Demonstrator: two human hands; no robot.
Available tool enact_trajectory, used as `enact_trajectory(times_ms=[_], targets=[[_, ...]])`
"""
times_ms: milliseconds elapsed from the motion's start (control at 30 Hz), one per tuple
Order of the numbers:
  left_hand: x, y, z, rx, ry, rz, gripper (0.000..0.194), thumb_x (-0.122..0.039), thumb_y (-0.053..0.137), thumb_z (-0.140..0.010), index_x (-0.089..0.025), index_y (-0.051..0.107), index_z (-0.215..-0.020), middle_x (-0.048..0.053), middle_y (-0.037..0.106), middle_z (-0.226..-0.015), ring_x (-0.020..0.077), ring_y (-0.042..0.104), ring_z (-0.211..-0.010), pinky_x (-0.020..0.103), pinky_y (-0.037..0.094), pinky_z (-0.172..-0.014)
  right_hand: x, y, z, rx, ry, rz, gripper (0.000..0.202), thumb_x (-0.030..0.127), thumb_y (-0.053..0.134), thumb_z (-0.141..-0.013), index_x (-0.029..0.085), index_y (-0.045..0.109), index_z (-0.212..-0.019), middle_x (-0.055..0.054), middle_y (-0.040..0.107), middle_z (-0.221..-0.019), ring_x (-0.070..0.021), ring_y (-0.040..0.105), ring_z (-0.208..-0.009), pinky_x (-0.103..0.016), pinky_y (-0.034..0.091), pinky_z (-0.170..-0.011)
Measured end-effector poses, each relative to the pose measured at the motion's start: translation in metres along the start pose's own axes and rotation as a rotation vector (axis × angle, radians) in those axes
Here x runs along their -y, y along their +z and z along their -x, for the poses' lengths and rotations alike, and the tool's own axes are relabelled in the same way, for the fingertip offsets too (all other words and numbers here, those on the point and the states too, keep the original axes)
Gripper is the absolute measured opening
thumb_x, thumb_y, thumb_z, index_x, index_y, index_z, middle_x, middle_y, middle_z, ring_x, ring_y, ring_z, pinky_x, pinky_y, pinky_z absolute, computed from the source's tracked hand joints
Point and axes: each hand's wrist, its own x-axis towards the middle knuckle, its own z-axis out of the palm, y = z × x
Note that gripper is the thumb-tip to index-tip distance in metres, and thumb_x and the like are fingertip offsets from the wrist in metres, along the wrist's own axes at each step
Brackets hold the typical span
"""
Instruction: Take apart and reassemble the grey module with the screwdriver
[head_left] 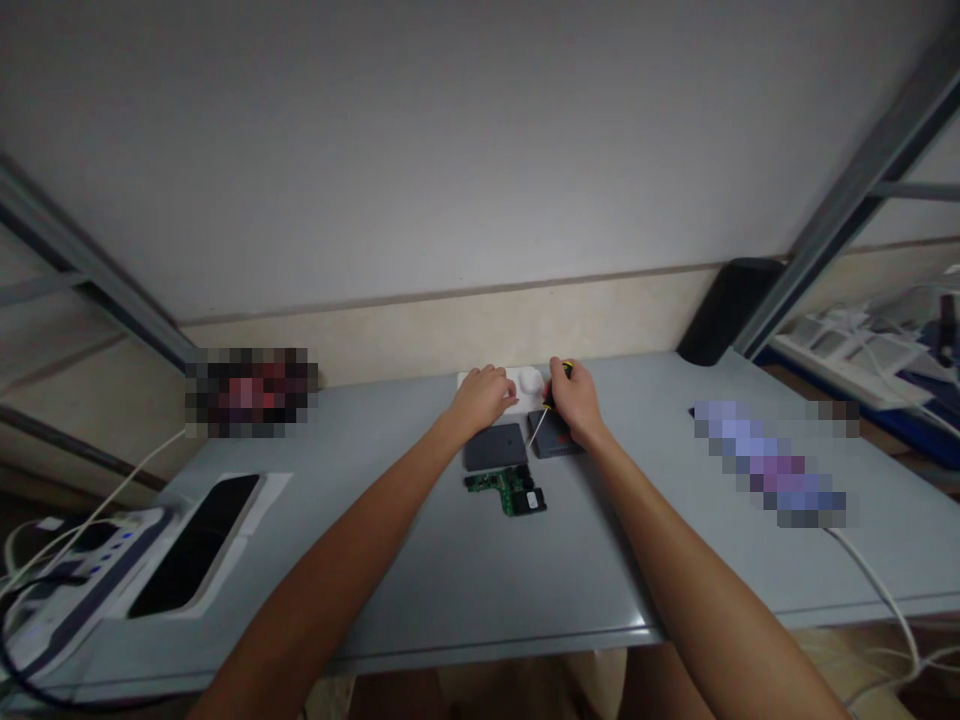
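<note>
My right hand (576, 400) is closed around a screwdriver (550, 400) with a black and yellow handle, its thin shaft slanting down to the left. Under that hand lies a dark box-like piece (553, 436) with small red marks. My left hand (486, 396) has bent fingers over a white tray (513, 405); whatever its fingertips pinch is too small to make out. A dark flat panel (496, 447) lies just below the left hand. Nearer the front edge is a green circuit board (508, 490) with a black part. A round white object (531, 380) sits between my hands.
On the left are a phone (196, 545) on white paper and a power strip (90, 575) with cables. A black cylinder (727, 310) stands at the back right. Blurred-out items lie at the back left and right, a white cable (874, 570) near the right one.
</note>
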Motion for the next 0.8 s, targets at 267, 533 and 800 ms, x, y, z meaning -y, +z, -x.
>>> enact_trajectory(times_ms=[267, 533, 800], targets=[[-0.009, -0.011, 0.037, -0.133, 0.011, 0.141, 0.028, -0.040, 0.061, -0.109, -0.021, 0.082, -0.110, 0.011, 0.077, -0.112, 0.0288, 0.068, -0.111, 0.045, 0.052, -0.100, -0.002, -0.006, -0.003, -0.024, 0.019, 0.015, 0.039, 0.055, 0.051, -0.100, 0.026, 0.058, -0.076, -0.003, 0.067, -0.061, -0.0239, 0.061, -0.065, -0.034, 0.045, -0.065], [-0.044, -0.009, 0.127, -0.088, 0.206, 0.368, 0.046, -0.047, 0.072, -0.103, -0.027, 0.064, -0.144, 0.012, 0.064, -0.153, 0.0302, 0.058, -0.143, 0.054, 0.041, -0.121, -0.004, -0.001, 0.000, -0.123, 0.033, -0.009, 0.041, 0.056, 0.050, -0.101, 0.026, 0.059, -0.075, -0.004, 0.067, -0.066, -0.0240, 0.060, -0.067, -0.036, 0.044, -0.071], [-0.046, 0.009, 0.135, -0.116, 0.181, 0.383, 0.039, -0.042, 0.070, -0.103, -0.026, 0.067, -0.138, 0.013, 0.066, -0.150, 0.0314, 0.061, -0.141, 0.057, 0.038, -0.121, -0.008, 0.005, 0.003, -0.192, 0.015, -0.018, 0.041, 0.060, 0.049, -0.101, 0.025, 0.060, -0.082, -0.003, 0.066, -0.067, -0.0241, 0.061, -0.068, -0.036, 0.045, -0.071]])
